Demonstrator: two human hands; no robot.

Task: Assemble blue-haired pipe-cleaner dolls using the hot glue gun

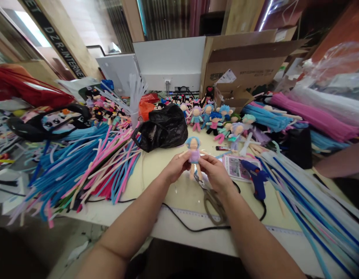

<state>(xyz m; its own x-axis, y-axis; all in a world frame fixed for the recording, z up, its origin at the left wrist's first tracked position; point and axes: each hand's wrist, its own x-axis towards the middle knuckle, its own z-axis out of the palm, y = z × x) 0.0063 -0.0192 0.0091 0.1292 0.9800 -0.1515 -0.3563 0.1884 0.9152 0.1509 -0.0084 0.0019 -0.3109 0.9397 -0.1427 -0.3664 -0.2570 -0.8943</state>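
Observation:
A small pipe-cleaner doll [194,155] with blue hair, a lilac top and bare legs is held upright over the table. On its left side, the fingers of my left hand [179,167] pinch it at the arm and body. My right hand [215,170] grips the opposite side in the same way. Scissors [212,201] with grey-brown handles lie just below the doll, partly under my right hand. A blue glue gun [255,178] rests to the right, beside a printed card [237,167].
Pipe cleaners [77,162] are heaped at left, with more [310,193] at right. A black plastic bag [163,128] and several finished dolls [215,120] stand behind. A cardboard box [243,66] is at the back. A black cable [185,226] crosses the table front.

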